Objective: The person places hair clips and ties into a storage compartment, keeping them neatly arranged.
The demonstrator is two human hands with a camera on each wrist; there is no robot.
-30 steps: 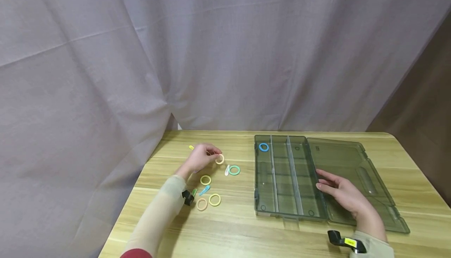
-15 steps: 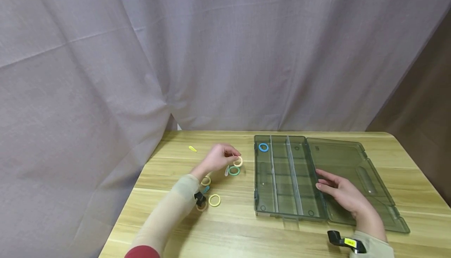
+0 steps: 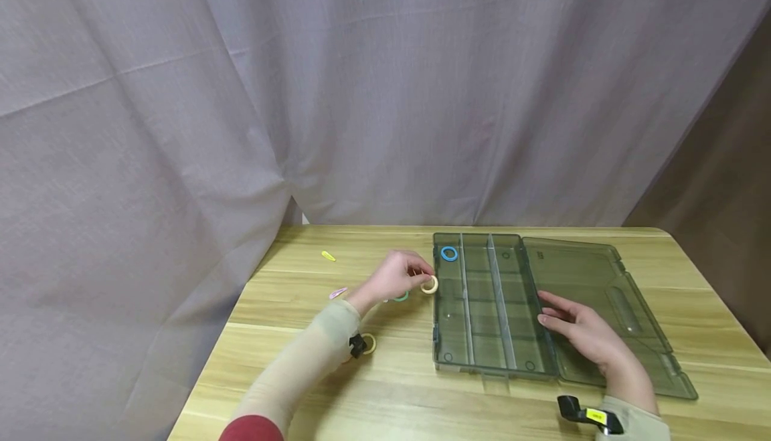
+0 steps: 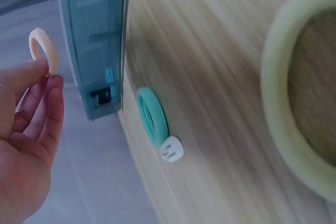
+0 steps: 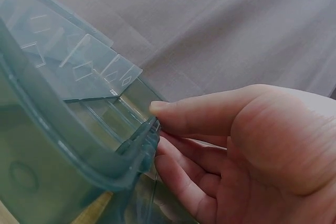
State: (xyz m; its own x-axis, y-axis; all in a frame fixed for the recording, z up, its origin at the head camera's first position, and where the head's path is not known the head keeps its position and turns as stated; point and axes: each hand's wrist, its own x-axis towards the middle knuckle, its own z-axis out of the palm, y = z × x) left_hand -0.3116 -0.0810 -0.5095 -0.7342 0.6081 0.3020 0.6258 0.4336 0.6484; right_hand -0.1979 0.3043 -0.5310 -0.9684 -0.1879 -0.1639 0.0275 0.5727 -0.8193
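Observation:
My left hand (image 3: 394,277) pinches a peach hair tie (image 4: 51,52) between thumb and fingers, just left of the storage box's near-side wall. The grey-green translucent storage box (image 3: 453,334) lies unlatched with its lid (image 3: 578,270) folded out to the right. Inside its upper left compartment is a blue hair tie (image 3: 442,254). At the hinge-side edge, my right hand (image 5: 252,145) grips the box rim with thumb and fingertips. Under the left hand lie a green hair tie (image 4: 152,116) and a white hair clip (image 4: 172,149), touching or nearly so.
A yellow hair clip (image 3: 328,255) and a pink one (image 3: 338,292) lie at the table's left. A pale yellow hair tie (image 4: 278,77) is partly covered by the left wrist camera; the sleeve hides other pieces. A grey curtain (image 3: 385,93) hangs behind the table.
My left hand has carried the peach hair tie rightward to the box's left edge. The pink clip has come into view behind it. The right hand keeps its place on the box.

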